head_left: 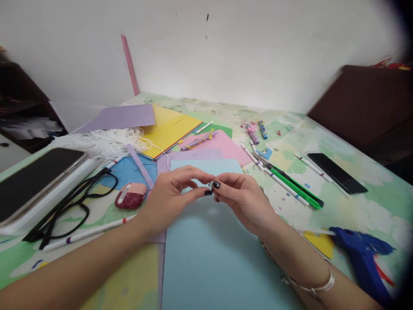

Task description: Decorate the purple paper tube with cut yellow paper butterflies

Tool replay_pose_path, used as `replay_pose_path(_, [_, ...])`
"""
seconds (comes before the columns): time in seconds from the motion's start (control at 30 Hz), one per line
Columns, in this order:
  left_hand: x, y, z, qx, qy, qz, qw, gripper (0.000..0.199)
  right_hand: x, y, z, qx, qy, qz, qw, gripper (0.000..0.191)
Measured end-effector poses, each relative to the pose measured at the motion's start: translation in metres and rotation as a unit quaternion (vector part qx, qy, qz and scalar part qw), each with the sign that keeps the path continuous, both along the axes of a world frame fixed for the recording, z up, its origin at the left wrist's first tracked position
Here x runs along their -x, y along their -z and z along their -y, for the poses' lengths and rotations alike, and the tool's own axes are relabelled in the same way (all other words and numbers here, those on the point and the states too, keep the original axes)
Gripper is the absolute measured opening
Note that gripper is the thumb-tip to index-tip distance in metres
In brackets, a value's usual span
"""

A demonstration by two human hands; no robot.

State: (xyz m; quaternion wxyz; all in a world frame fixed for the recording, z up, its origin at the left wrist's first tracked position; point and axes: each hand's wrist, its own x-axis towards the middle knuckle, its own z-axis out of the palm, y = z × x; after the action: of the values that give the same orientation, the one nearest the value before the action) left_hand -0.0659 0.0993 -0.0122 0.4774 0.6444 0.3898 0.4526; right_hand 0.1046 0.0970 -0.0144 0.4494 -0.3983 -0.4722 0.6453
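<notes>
Above a light blue sheet [219,254], both hands meet fingertip to fingertip. My right hand [243,196] pinches a small pale piece [211,184] between thumb and fingers; its exact shape is too small to tell. My left hand [177,189] is curved, its thumb and index fingertips at the same piece. Whether the left fingertips grip it or only touch it is hard to see. The blue sheet lies flat beneath, partly over purple paper [161,224]. A bracelet [318,286] circles the right wrist.
Glasses [80,202], an earphone case [130,195] and a tablet [35,181] lie left. Behind are yellow paper [174,129], white strings [97,144] and rolled paper pieces [252,133]. On the right are a green cutter [297,189], a phone [337,173] and a blue glue gun [361,254].
</notes>
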Motion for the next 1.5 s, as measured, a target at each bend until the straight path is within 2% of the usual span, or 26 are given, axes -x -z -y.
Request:
replay_pose_path(0.13, [0.0007, 0.0029, -0.0016, -0.055, -0.021, -0.007, 0.998, 0.010, 0.0001, 0.0009, 0.0001, -0.005, -0.013, -0.005, 1.000, 0.018])
replay_pose_path(0.3, [0.0009, 0.0036, -0.0014, -0.073, -0.025, 0.012, 0.997, 0.009, -0.0002, 0.0025, 0.0008, -0.027, -0.017, 0.004, 0.999, 0.014])
replay_pose_path(0.6, [-0.0001, 0.0012, -0.0007, 0.044, -0.053, 0.079, 0.994, 0.005, 0.0010, 0.0014, 0.0037, -0.047, -0.003, -0.015, 0.999, 0.013])
replay_pose_path(0.7, [-0.0002, 0.0020, -0.0010, 0.061, -0.055, 0.088, 0.993, 0.006, 0.0039, 0.0004, 0.0049, -0.110, 0.026, 0.033, 0.993, 0.010])
replay_pose_path(0.83, [0.0006, 0.0040, -0.0008, 0.062, -0.046, 0.085, 0.993, 0.007, 0.0046, 0.0012, 0.0067, -0.210, 0.062, 0.096, 0.971, 0.007])
replay_pose_path(0.93, [0.0012, 0.0051, -0.0005, 0.049, -0.039, 0.075, 0.995, 0.008, 0.0040, 0.0029, 0.0077, -0.244, 0.074, 0.118, 0.960, 0.007])
replay_pose_path(1.27, [-0.0024, 0.0002, 0.0022, 0.011, -0.066, 0.050, 0.997, 0.008, 0.0057, 0.0015, 0.0080, -0.216, 0.079, 0.129, 0.965, 0.005])
replay_pose_path(1.5, [-0.0018, 0.0019, 0.0034, -0.025, -0.067, 0.035, 0.997, 0.011, 0.0065, -0.0019, 0.0087, -0.181, 0.074, 0.101, 0.975, 0.005])
